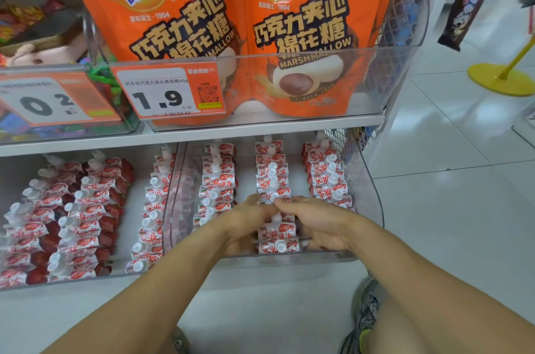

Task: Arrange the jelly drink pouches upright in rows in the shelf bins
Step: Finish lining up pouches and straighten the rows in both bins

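Red-and-white jelly drink pouches with clear caps stand upright in three rows inside the right clear bin (373, 209). My left hand (246, 223) and my right hand (321, 226) press against either side of the middle row (273, 180) near the bin's front. Both sets of fingers close around the front pouches (278, 233) of that row, fingertips nearly meeting above them. The left row (215, 180) and right row (325, 180) stand untouched. The left bin (139, 274) holds three more rows of pouches (86, 209).
On the shelf above stand orange Ovaltine marshmallow bags (179, 20) in a clear bin with a 1.9 price tag (162, 93). A wire mesh panel (344, 148) borders the shelf's right end. White tiled floor and a yellow stand base (500, 80) lie to the right.
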Demonstrator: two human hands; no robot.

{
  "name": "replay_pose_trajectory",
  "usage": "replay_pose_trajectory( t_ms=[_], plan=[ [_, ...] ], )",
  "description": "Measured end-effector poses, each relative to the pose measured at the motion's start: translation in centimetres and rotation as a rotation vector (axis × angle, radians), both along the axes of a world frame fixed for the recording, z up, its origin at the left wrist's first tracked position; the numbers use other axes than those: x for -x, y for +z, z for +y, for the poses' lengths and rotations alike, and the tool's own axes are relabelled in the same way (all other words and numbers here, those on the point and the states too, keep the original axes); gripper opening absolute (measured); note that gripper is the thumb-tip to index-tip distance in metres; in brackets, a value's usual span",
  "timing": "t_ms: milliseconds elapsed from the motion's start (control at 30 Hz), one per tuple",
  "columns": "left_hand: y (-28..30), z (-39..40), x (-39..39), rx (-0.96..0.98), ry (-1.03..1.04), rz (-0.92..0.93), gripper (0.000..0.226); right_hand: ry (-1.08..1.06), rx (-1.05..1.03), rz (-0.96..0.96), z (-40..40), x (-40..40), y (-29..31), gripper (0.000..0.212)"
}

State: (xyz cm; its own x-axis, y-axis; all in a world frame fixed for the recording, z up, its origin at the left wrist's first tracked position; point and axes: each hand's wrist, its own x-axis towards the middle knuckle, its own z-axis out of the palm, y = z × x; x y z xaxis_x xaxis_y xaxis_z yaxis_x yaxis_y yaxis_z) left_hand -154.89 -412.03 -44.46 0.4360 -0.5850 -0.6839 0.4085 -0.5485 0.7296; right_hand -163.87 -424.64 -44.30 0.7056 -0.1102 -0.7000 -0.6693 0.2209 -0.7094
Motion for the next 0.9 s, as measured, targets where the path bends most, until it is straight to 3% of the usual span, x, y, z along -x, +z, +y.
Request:
replay_pose_trajectory(
  t_ms=[100,267,467,600,767,900],
  plan=[
    [0.1,-1.6,-1.4,-0.027,0.124,-0.15,0.078,-0.02,0.113,-0.09,0.2,-0.6,-0.1,0.086],
    [-1.3,-3.3,-0.6,0.015,0.138,-0.106,0.074,-0.093,-0.015,-0.129,0.4,-1.1,-1.9,0.088],
    [-1.0,-5.5,-4.1,0.02,0.253,-0.342,0.068,-0.21,0.345,-0.244,-1.6,-5.6,-0.9,0.072],
    [-2.4,-7.6,-6.4,0.085,0.24,-0.402,0.051,-0.275,0.385,-0.238,-2.6,-8.7,-3.8,0.087],
    [-4.2,-7.9,-6.7,0.185,0.27,-0.358,0.035,-0.289,0.352,-0.275,-2.6,-9.5,-5.2,0.06],
    [-4.7,-8.2,-7.2,0.148,0.238,-0.362,0.054,-0.284,0.309,-0.287,-3.0,-9.9,-6.1,0.062]
  ],
)
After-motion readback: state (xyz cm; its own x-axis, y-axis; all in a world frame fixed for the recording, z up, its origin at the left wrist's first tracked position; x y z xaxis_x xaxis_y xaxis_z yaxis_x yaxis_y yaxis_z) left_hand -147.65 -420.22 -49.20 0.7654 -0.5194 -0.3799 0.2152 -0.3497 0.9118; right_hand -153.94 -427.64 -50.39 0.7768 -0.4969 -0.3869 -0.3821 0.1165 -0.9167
